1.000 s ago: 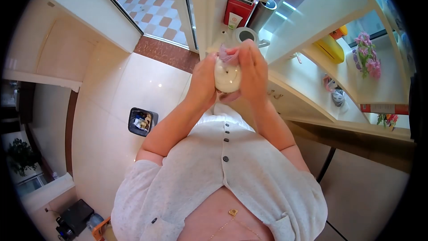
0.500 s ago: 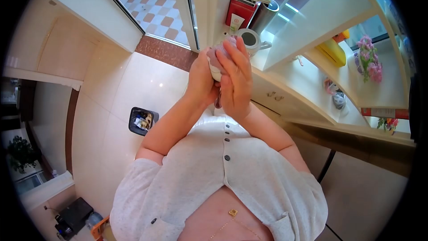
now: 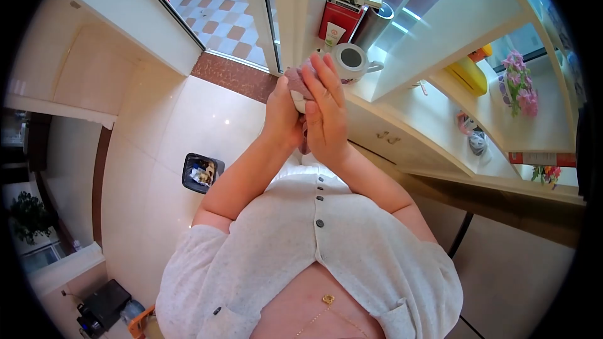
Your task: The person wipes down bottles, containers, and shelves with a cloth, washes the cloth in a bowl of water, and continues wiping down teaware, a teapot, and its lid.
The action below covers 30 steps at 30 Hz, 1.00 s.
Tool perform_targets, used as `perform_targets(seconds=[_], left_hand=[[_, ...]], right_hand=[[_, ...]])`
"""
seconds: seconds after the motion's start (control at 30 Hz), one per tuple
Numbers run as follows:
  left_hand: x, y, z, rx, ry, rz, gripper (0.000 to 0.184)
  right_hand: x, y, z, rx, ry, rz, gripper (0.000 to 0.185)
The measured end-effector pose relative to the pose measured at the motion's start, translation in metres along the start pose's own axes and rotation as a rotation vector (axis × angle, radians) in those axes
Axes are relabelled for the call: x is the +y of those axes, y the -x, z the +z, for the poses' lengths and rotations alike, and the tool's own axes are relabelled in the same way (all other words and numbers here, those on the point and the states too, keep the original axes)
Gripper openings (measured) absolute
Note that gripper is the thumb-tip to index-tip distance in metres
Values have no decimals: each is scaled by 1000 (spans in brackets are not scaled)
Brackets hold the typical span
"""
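Observation:
In front of my chest, both hands are raised around a mauve cloth (image 3: 299,84) and a white rounded object (image 3: 299,102), mostly hidden by my fingers. My left hand (image 3: 281,113) is closed around its left side. Against the right side presses my right hand (image 3: 327,110), its fingers extended over the cloth. More mauve fabric hangs below, between my wrists. What kind of object the white thing is cannot be made out. Just beyond my right fingertips, a white mug (image 3: 350,61) with a handle stands on the cabinet ledge.
Behind the mug are a red box (image 3: 338,20), a small white tube (image 3: 333,34) and a dark metallic cylinder (image 3: 375,24). Shelves to the right hold a yellow object (image 3: 468,76) and pink flowers (image 3: 520,85). A black bin (image 3: 200,172) with rubbish stands on the floor left.
My hands have shifted slightly down and left with the cloth and white object, and the right fingers have moved over the cloth. More of the mug shows.

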<state>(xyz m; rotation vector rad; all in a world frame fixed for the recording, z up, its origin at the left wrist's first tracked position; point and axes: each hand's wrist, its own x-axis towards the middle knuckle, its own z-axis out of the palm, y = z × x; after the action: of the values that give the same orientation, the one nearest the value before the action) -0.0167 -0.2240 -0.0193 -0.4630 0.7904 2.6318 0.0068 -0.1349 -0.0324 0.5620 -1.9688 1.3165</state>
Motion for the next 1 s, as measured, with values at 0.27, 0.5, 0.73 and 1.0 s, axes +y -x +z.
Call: perform_targets(seconds=[0.27,0.5,0.73,1.0], left_hand=[[13,-2,-26,-203,-149,-270,30],[17,3,-19,-157,-128,-176,25],[16,-7,-35,-248,-62,-221,31],[12,-1,-13,-85,-133,-65,26]], right_hand=[[22,-25,-31,-79,-947,745,39],[2,-17,-37,251,-1076,884,37],[-13,-12,-39,146,-997,900,21],[-26,-4,-23,48,-120,438,8]])
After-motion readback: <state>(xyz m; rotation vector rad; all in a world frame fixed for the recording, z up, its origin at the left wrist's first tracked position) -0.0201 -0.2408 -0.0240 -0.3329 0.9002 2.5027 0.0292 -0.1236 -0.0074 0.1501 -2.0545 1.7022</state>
